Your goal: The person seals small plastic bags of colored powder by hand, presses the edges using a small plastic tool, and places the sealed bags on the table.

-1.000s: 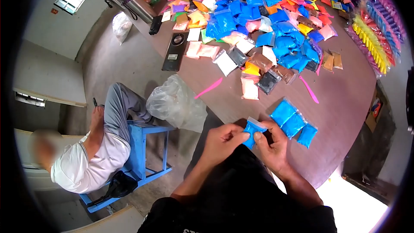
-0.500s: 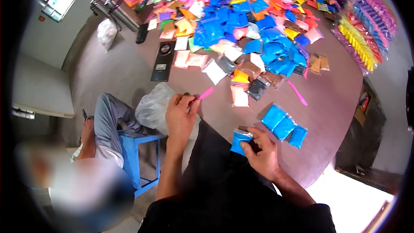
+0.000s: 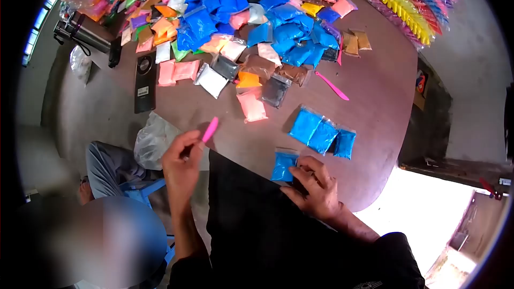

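My left hand (image 3: 183,158) is closed in a pinch on a small pink plastic knife (image 3: 211,128), its blade pointing up and away over the table. At the table's near edge lies a blue packet (image 3: 284,164) in a clear bag. My right hand (image 3: 317,188) is beside it, fingertips at its right side and thumb apart below, not gripping it. Just beyond, several more blue packets (image 3: 322,134) lie in a short row. A second pink plastic knife (image 3: 333,85) rests flat on the table behind them.
A large heap of coloured packets (image 3: 214,18) covers the far side. A black phone-like device (image 3: 144,83), a flask (image 3: 88,35) and a clear plastic bag (image 3: 152,142) are on the left. Wrapped colourful strips (image 3: 407,8) stand far right. Another person's leg (image 3: 110,163) shows at left.
My right hand's thumb has come off the blue packet, which now lies on the table edge. My left hand still holds the pink knife, now tipped more upright. The view has shifted.
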The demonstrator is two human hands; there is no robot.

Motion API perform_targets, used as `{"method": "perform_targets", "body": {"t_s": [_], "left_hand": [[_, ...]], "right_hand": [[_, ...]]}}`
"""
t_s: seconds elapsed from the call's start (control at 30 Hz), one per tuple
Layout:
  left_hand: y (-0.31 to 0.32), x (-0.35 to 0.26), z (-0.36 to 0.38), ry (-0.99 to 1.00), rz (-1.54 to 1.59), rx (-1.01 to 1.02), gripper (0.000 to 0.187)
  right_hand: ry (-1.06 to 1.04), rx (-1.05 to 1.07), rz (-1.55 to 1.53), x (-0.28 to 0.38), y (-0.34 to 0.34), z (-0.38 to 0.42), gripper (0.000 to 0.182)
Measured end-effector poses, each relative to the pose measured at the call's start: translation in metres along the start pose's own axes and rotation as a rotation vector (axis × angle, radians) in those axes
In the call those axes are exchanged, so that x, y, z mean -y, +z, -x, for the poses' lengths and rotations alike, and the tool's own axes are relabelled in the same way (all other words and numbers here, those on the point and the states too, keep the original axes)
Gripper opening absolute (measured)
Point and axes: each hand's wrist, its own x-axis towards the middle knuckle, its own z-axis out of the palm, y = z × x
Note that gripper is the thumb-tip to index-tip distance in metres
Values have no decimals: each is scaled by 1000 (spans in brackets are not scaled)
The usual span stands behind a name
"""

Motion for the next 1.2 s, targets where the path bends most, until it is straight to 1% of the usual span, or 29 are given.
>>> {"method": "perform_targets", "body": {"t_s": [0.03, 0.07, 0.1, 0.13, 0.17, 0.23, 0.33, 0.43, 0.5, 0.57, 0.6, 0.7, 0.73, 0.8, 0.83, 0.9, 1.03, 1.1, 1.13, 1.17, 1.2], "left_hand": [[3, -11, 9, -41, 52, 60, 18], [10, -17, 17, -80, 59, 131, 17], [17, -26, 25, -24, 19, 232, 16], [24, -37, 32, 30, -21, 332, 16], [35, -47, 38, 94, -7, 353, 18], [52, -56, 47, 202, 13, 353, 18], [73, -42, 60, 217, 14, 358, 15], [80, -39, 52, 228, -30, 368, 13], [85, -31, 43, 268, -50, 365, 11], [83, -27, 35, 373, -204, 301, 11], [79, -26, 30, 377, -200, 298, 10], [71, -37, 28, 253, -94, 297, 10], [71, -40, 30, 253, -94, 300, 10], [74, -45, 41, 322, -93, 403, 8], [77, -47, 45, 392, -160, 462, 8], [85, -52, 46, 446, -260, 472, 11], [89, -57, 30, 484, -349, 497, 15], [92, -54, 22, 488, -525, 524, 16], [91, -53, 18, 493, -479, 479, 10], [90, -53, 17, 500, -478, 481, 10], [88, -53, 19, 455, -358, 419, 8]], "right_hand": [[6, 1, 3, 0, 1, 0, 46], [-48, 8, 47, -1, 3, -2, 43], [-106, 16, 91, -2, 4, -4, 41], [-104, 18, 92, -4, 6, -4, 41], [-129, 4, 79, -6, 7, -4, 40], [-146, -9, 66, -7, 8, -2, 38], [-176, 25, 36, -8, 5, 2, 36], [-180, 34, 23, -9, 6, 3, 36], [-181, 39, 45, -10, 7, 3, 33], [-200, 27, 37, -13, 5, -2, 32], [-219, 18, 29, -11, 5, -1, 32], [-232, -17, 3, -13, 9, 2, 32], [-229, -19, 4, -13, 9, 3, 32], [-223, -9, -23, -13, 8, 3, 32], [-225, -12, -23, -13, 8, 3, 32], [-242, 0, -19, -13, 9, 4, 32], [-247, -6, -33, -13, 9, 5, 32], [-258, -16, -18, -14, 11, 5, 33], [-261, -20, -17, -14, 10, 4, 33], [-261, -15, -21, -13, 8, 3, 33], [-256, -8, -24, -11, 6, 4, 33]]}}
